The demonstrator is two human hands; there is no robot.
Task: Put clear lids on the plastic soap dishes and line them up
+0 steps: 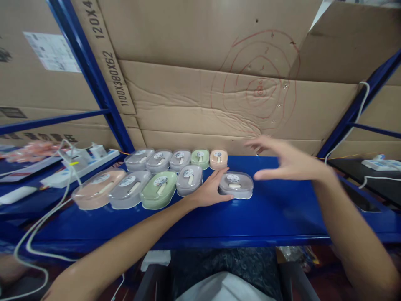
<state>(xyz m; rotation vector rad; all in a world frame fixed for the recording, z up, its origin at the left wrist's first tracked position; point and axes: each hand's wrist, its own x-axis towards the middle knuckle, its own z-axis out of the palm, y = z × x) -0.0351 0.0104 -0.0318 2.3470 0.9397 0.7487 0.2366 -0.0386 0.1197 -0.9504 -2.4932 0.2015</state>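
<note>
A person's two bare arms reach forward over a blue worktop, seen from a head-worn camera.

The left hand lies flat and open, fingers straight, its grip closed on nothing. The fingertips rest against the left edge of a grey lidded case, an oval plastic box with a clear lid, a round label and a small pale piece inside. This case sits on the worktop just right of the left hand's fingers, at the end of the front row.

The right hand hovers above the worktop, up and to the right of the grey lidded case and apart from it. Its fingers are spread and loosely curved, the grip wide open and empty.

To the left of the left hand, the front row runs on with another grey case touching the hand's side, then a green case, a further grey case and a peach case. Beyond the left hand lies a back row of five cases: three grey, one green, one peach.

Further left, white cables and a white power strip lie on the worktop. Behind everything stand brown cardboard sheets, one with red circles drawn on it, framed by blue shelf posts.
</note>
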